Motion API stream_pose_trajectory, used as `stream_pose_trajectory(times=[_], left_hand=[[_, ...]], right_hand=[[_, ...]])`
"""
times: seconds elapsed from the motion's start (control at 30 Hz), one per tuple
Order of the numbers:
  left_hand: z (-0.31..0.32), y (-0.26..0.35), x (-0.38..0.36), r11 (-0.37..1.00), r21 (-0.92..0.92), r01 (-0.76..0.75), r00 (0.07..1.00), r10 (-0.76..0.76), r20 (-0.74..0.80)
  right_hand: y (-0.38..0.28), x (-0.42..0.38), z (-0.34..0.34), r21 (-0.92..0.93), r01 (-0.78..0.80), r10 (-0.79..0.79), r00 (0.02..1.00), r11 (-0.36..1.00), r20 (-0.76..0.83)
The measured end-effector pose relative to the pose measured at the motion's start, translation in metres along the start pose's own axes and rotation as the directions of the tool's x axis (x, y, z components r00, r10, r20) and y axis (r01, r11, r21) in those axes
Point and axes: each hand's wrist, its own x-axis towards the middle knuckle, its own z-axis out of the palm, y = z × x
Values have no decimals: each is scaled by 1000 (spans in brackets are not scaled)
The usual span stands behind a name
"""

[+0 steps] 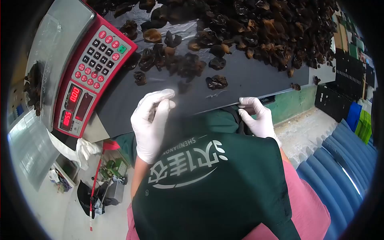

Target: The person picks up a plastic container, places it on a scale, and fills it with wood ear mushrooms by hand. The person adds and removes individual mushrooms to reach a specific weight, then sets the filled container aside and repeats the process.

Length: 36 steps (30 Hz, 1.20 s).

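My left hand (152,120), in a white glove, is raised near the table's front edge. Its fingers are curled with the thumb close to the index fingertip, and I cannot make out anything between them. My right hand (258,116), also gloved in white, has fingers and thumb closed on the front edge of the dark table (276,80). Beyond my hands lie loose dark-brown wood ear mushrooms (217,82). A large heap of wood ear mushrooms (264,32) covers the far side. A dark blurred smear partly veils the middle of the view.
A red electronic scale (92,68) with lit digits stands at the left, more mushrooms (34,88) on its metal pan. My dark green apron (216,188) fills the lower middle. Black crates (350,76) and blue corrugated material (336,160) are at the right. A red-handled tool (96,184) stands at lower left.
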Motion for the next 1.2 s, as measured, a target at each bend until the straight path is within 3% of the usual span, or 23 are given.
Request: stream_pose_trajectory(times=[0.1, 0.23, 0.3, 0.37, 0.4, 0.5, 0.57, 0.63, 0.7, 0.73, 0.83, 0.87, 0.9, 0.93, 0.97, 1.03, 1.1, 1.2], left_hand=[[2, -1, -1, 1000, 22, -17, 1000, 16, 12], [0, 0, -5, 1000, 16, 2, 1000, -3, 5], [-1, 0, -5, 1000, 3, 18, 1000, -18, -6], [-3, -5, -6, 999, 5, 32, 999, -32, -22], [-3, -11, -7, 999, -11, -42, 999, 42, -20], [0, -13, -7, 1000, -29, -11, 1000, 11, 2], [4, -12, -7, 1000, -6, -7, 999, 7, 53], [4, -11, -10, 999, -4, -32, 996, 32, 88], [6, -9, -13, 999, -19, -44, 996, 45, 83], [4, -11, -15, 1000, -21, -21, 995, 23, 102], [6, -13, -14, 974, -119, 193, 970, -172, 169], [8, -11, -12, 942, -224, 252, 961, -215, 176], [11, -8, -10, 895, -325, 306, 948, -257, 187], [12, -6, -9, 835, -422, 354, 934, -295, 201], [9, -9, -9, 898, -324, 297, 947, -233, 221], [6, -3, -7, 829, -396, 396, 916, -326, 233], [7, -2, -10, 847, -357, 394, 916, -331, 226], [6, 4, -12, 843, -348, 409, 910, -348, 226]], right_hand=[[23, -6, 4, -103, 68, -70, 997, 992, -13], [35, -8, 0, -565, 207, -267, 963, 799, -26], [49, -6, -8, -826, 38, -64, 998, 563, 2], [45, -7, -26, -831, 108, -105, 993, 546, 60], [19, -4, -27, -743, 125, -181, 983, 658, 5], [-28, 11, -7, -336, 354, -420, 895, 873, -148], [-70, 23, 9, -360, 374, -421, 905, 855, -59], [-62, 45, 32, -589, 402, -494, 870, 701, 5], [-49, 61, 39, -525, 502, -618, 784, 687, -60], [-50, 59, 40, -414, 483, -565, 820, 771, -95], [-71, 43, 36, -150, 474, -478, 878, 867, 13], [-75, 40, 36, 54, 507, -510, 854, 860, 108], [-81, 38, 38, 130, 497, -513, 836, 858, 194], [-87, 40, 39, 109, 498, -510, 842, 860, 175], [-92, 45, 41, 90, 501, -509, 846, 861, 158], [-93, 70, 52, -229, 625, -648, 761, 747, -36], [-93, 89, 57, -601, 656, -789, 611, 456, 69], [-76, 101, 62, -593, 698, -877, 480, 401, -28]])
